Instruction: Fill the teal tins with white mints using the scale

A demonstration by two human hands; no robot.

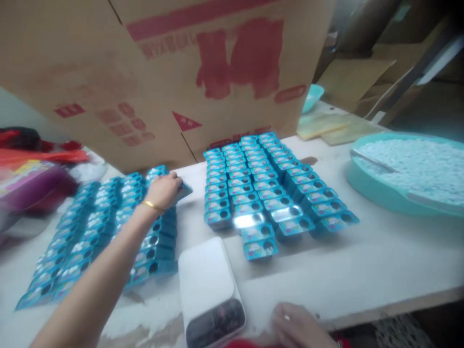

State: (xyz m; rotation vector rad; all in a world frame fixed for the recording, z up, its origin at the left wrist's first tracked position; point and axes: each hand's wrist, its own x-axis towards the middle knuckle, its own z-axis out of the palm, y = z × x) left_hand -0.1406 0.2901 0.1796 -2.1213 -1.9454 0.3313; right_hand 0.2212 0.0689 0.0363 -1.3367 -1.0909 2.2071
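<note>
My left hand (165, 191), with a gold bracelet on the wrist, is closed around a small blue box (185, 190). It is at the far right corner of the left group of blue boxes (97, 217), which stand in tight rows. A second group of blue boxes (253, 179), with dark round spots on their faces, stands in rows at the middle. Near the table's front edge is my right hand (300, 326), its fingers smeared by motion. A tiny white spot shows at its fingers; I cannot tell what it is. Between the hands lies a white digital scale (206, 270).
A large cardboard carton (163, 72) with red print rises behind the boxes. To the right, a wide turquoise basin (377, 188) holds many small pale pieces and a long flat tool. A purple and red bundle (43, 183) lies far left. A small turquoise bowl (312, 98) stands behind.
</note>
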